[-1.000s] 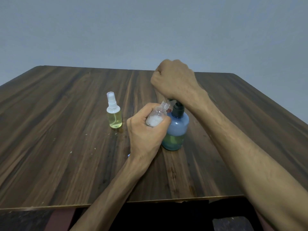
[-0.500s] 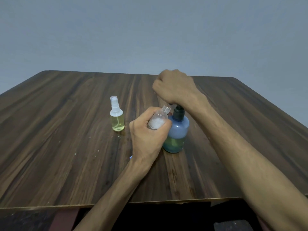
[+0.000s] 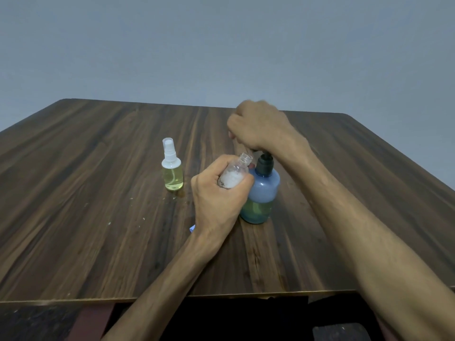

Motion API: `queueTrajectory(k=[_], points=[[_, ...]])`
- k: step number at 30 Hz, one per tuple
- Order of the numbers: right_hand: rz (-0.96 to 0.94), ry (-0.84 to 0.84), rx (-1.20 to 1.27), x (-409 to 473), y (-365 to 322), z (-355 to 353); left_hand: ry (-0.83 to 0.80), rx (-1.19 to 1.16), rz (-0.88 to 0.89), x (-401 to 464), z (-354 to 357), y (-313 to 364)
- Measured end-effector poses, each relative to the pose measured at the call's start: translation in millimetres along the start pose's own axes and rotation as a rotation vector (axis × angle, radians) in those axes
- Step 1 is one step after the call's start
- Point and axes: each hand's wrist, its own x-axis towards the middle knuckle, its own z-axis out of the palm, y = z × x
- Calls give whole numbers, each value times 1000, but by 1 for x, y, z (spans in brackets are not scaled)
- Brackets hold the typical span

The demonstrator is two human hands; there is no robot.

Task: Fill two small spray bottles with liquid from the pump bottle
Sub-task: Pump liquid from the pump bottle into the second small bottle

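Pump head: hidden under the right hand (image 3: 258, 126); only the dark collar of the pump bottle (image 3: 262, 193) shows below the fist.
Nozzle: cannot be made out; the open neck of the uncapped spray bottle (image 3: 234, 177) sits just beside the collar.
Uncapped spray bottle contents: white and foamy-looking through the clear wall; lower part covered by fingers.
Blue scrap: a small pale-blue thing (image 3: 192, 228) peeks out beside the left wrist, too little visible to identify.
Left hand (image 3: 219, 198): fingers curled round the uncapped spray bottle, gripping it tilted, neck pointing up and right toward the pump; forearm comes in from the near edge.
Right hand: closed in a fist over the pump top, knuckles up, wrist bent down; forearm crosses from the lower right.
Pump bottle: upright on the surface (image 3: 98, 217), touching the left hand's fingers; yellowish liquid fills its lower part.
Capped spray bottle (image 3: 172, 168): upright to the left, apart from both hands, holding pale yellow liquid.
Surface: dark wood grain with small pale specks near the capped spray bottle.
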Motion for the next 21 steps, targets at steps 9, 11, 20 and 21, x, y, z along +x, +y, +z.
queueTrajectory(k=[9,11,20,21], points=[[4,-24,-20,-2,1,4,6,6,-2,-1,1,0],[2,54,-6,-2,0,1,2,0,6,-1,-1,-1],[2,80,30,-1,-1,-6,-4,3,8,-1,0,-3],[-2,84,31,0,0,-5,-7,3,10,-2,0,-3]])
